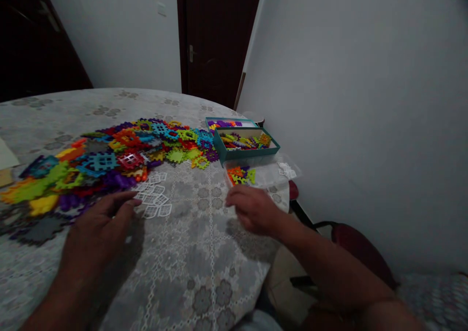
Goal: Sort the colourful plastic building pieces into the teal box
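My left hand (pixel 100 231) has its thumb and forefinger stretched out, slightly apart, at the edge of a cluster of white lattice pieces (pixel 153 194). I cannot tell whether the fingertips touch them. Beyond it spreads a heap of colourful toothed plastic building pieces (pixel 100 162) in blue, red, green, yellow and purple. Curled fingers on my right hand (pixel 254 209) hide whatever may be in them. That hand is at the near edge of a clear plastic tray (pixel 265 177), which has orange and green pieces (pixel 241 175) on its left and white lattice pieces (pixel 287 170) on its right.
Behind the tray stands a teal box (pixel 246 153) full of mixed pieces, with a second shallow teal container (pixel 230 121) behind it. A patterned cloth covers the round table (pixel 190 253). To the right are a dark red chair (pixel 361 253) and a wall.
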Demonstrator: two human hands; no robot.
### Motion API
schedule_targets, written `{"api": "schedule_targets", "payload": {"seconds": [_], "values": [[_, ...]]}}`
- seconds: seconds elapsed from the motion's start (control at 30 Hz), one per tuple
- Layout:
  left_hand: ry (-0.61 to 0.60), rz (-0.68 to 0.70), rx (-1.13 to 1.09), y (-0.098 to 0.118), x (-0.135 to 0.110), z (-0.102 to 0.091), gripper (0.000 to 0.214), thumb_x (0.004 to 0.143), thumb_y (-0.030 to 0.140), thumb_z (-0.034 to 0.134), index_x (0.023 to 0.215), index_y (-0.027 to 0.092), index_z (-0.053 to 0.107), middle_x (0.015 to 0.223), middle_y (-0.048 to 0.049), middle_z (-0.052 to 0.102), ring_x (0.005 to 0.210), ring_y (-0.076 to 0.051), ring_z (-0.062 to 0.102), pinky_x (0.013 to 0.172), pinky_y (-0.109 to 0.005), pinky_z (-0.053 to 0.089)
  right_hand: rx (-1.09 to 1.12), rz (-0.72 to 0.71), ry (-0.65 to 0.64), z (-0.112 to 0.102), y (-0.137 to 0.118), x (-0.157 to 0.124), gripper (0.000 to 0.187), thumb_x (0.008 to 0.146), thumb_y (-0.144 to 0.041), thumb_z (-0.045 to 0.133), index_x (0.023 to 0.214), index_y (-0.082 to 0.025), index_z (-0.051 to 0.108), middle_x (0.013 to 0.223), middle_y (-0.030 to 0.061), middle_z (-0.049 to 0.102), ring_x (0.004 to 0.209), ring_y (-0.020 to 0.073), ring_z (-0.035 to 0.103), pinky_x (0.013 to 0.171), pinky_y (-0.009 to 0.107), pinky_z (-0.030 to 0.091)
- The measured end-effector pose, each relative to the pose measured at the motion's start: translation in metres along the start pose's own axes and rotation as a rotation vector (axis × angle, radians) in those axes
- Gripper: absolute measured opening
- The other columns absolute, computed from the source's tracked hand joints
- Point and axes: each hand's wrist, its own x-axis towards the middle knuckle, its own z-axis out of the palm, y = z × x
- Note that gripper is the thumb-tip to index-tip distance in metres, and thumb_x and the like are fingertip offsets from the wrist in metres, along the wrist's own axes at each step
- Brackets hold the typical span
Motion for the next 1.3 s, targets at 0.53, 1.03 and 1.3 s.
{"api": "schedule_targets", "payload": {"seconds": [0.53, 1.03, 1.3], "values": [[0.117, -0.071, -0.308, -0.009, 0.001, 0.009, 0.03, 0.095, 0.033, 0.061, 0.116, 0.02, 0.077, 0.111, -0.0099, 0.082, 0.096, -0.025, 0.075, 0.095, -0.04, 0.058, -0.03, 0.27, -0.429, 0.099, -0.043, 0.121, 0.026, 0.103, -0.043, 0.07, 0.118, -0.022, 0.068, 0.123, 0.0144, 0.071, 0.107, 0.0289, 0.068, 0.09, 0.038, 0.05], [-0.089, 0.127, -0.145, -0.007, -0.01, 0.019, 0.028, 0.099, 0.026, 0.057, 0.119, 0.02, 0.076, 0.114, -0.011, 0.081, 0.102, -0.025, 0.075, 0.101, -0.041, 0.056, -0.011, 0.293, -0.279, 0.135, -0.044, 0.105, 0.026, 0.102, -0.047, 0.067, 0.108, -0.022, 0.064, 0.111, 0.0084, 0.069, 0.098, 0.024, 0.064, 0.082, 0.033, 0.046], [-0.168, 0.218, 0.186, -0.018, -0.013, 0.026, 0.043, 0.092, 0.018, 0.068, 0.135, 0.019, 0.072, 0.134, -0.0155, 0.073, 0.128, -0.031, 0.068, 0.111, -0.041, 0.051, -0.003, 0.364, -0.3, 0.143, -0.057, 0.111, 0.022, 0.102, -0.04, 0.067, 0.113, -0.021, 0.066, 0.115, 0.0102, 0.069, 0.101, 0.0253, 0.067, 0.085, 0.034, 0.047]]}}
